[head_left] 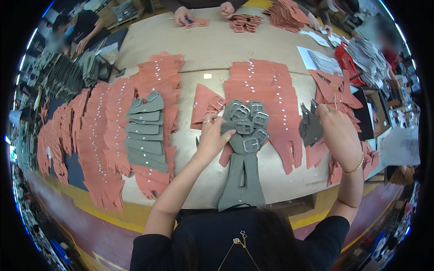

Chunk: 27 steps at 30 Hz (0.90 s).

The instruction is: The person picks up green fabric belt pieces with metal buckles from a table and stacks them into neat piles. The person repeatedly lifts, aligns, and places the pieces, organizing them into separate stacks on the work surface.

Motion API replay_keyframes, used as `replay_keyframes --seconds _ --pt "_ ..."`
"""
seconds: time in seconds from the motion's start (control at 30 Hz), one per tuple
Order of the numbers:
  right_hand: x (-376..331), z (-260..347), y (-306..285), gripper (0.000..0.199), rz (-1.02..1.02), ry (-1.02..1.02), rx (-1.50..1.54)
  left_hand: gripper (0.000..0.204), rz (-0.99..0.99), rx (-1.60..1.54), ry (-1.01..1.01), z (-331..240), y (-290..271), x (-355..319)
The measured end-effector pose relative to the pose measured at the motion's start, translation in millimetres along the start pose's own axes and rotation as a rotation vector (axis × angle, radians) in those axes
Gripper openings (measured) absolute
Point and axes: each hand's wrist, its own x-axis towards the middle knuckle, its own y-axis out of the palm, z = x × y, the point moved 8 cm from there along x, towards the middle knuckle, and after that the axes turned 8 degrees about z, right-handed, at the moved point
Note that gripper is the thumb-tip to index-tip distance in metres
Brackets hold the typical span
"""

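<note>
My left hand (211, 137), a ring on one finger, pinches the end of a grey-green buckle strap (229, 127) at the middle of the table. That strap belongs to a heap of grey-green straps with square metal buckles (251, 145). Below the heap, toward me, lies a long grey-green piece with a slit (242, 183). Out to the right, my right hand (332, 124) has its fingers curled down at the top of a small stack of grey-green cut pieces (311, 126); its fingertips are partly hidden. Beside my left hand lies a rust-coloured piece with a buckle (208, 103).
Overlapping rows of rust-coloured cut pieces (97, 144) cover the left side, with a grey-green row (145, 135) on top. Another rust-coloured stack (266, 86) lies right of centre. Across the table a co-worker's hands (183, 17) handle small pieces. A red basket (348, 63) stands far right.
</note>
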Motion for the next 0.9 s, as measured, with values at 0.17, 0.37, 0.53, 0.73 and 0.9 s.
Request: replay_keyframes --seconds 0.17,0.37,0.53,0.73,0.9 --pt "29 38 -47 0.016 -0.051 -0.173 0.231 0.016 0.084 -0.09 0.192 -47 -9 11" --pt "50 68 -100 0.014 -0.217 -0.202 0.396 0.016 0.188 -0.491 0.006 -48 4 43" --pt "86 123 -125 0.013 -0.307 -0.425 0.436 0.026 0.088 -0.062 -0.033 -20 -2 40" --pt "178 205 -109 0.009 -0.165 -0.626 0.894 0.038 0.091 -0.842 -0.1 -11 -40 -17" --pt "257 278 -40 0.017 0.059 -0.577 1.692 0.037 -0.516 -1.822 0.131 84 -206 -22"
